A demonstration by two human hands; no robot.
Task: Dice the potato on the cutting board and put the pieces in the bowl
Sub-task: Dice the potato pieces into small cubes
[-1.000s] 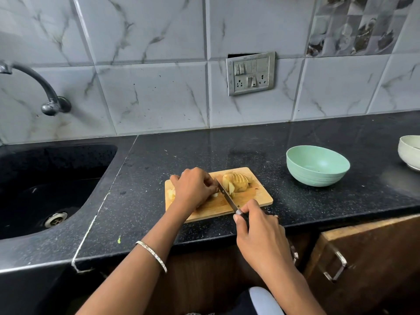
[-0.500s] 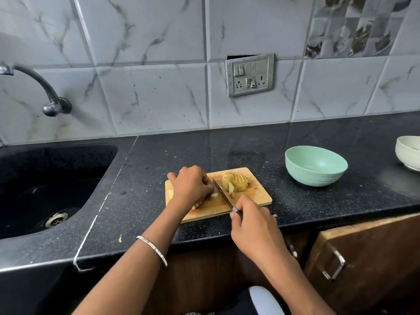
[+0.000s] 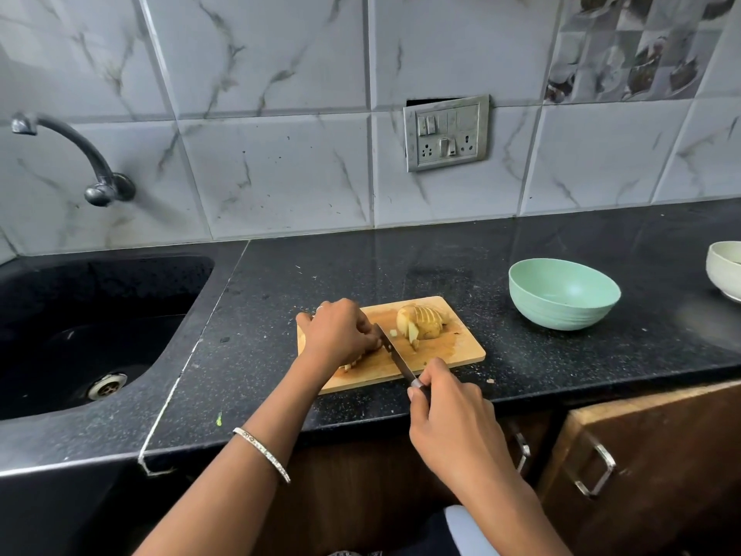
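A wooden cutting board (image 3: 461, 349) lies near the front edge of the black counter. A sliced potato half (image 3: 421, 321) sits fanned out at the board's far right. My left hand (image 3: 341, 333) curls over another potato piece on the board's left; only pale cut strips (image 3: 352, 363) show under the fingers. My right hand (image 3: 449, 411) grips the handle of a knife (image 3: 395, 355), whose blade lies against my left knuckles. The mint green bowl (image 3: 563, 292) stands empty to the right of the board.
A black sink (image 3: 80, 327) with a tap (image 3: 80, 154) fills the left. A white bowl (image 3: 725, 270) sits at the far right edge. A wall socket plate (image 3: 447, 132) is on the tiles. Cabinet doors with metal handles (image 3: 597, 467) are below the counter.
My right hand and the knife have shifted slightly along the potato under my left hand. The sliced half and the bowls have not moved.
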